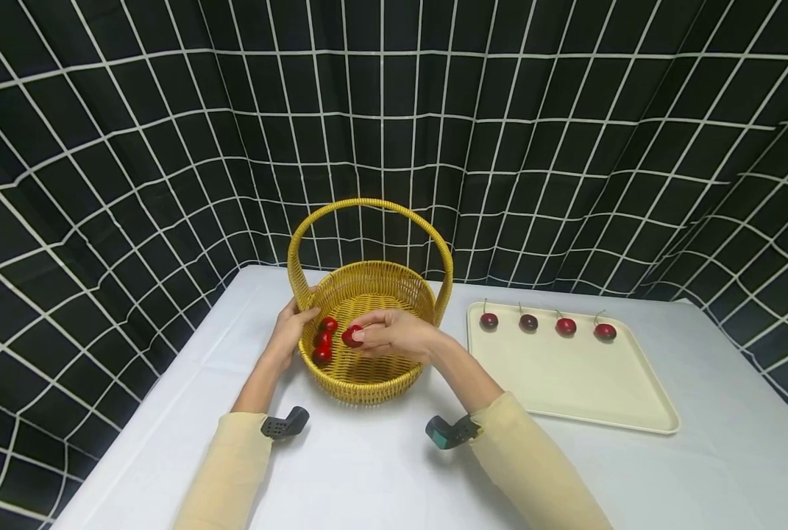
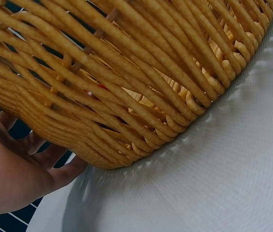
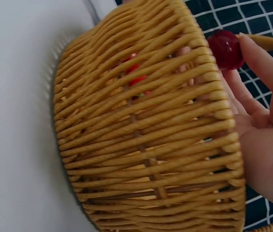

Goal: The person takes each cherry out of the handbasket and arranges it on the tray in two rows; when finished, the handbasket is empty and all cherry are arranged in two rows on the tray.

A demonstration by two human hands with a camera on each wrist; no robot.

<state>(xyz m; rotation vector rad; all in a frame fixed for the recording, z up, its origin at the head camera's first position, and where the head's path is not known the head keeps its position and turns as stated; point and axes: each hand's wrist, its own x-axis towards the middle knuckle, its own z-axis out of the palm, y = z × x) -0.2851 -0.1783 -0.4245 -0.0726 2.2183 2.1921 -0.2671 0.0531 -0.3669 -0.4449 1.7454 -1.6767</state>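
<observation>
My right hand [image 1: 396, 333] pinches a dark red cherry [image 1: 352, 336] over the inside of a yellow wicker basket [image 1: 363, 394]. In the right wrist view the cherry [image 3: 225, 50] sits between thumb and fingers, just past the basket's rim. On the basket's left side, by the foot of the tall handle [image 1: 370, 202], my left hand [image 1: 289, 331] holds the rim with the thumb over it. The left wrist view has those fingers [image 2: 68, 174] against the outer weave. Three red fruits, apparently cherries [image 1: 322, 354], lie inside along the left wall.
A cream tray [image 1: 582, 386] lies right of the basket, with several stemmed cherries [image 1: 566, 327] in a row along its far side. A white cloth [image 1: 360, 471] covers the table. Black curtains with a white grid [image 1: 380, 110] stand behind and at both sides.
</observation>
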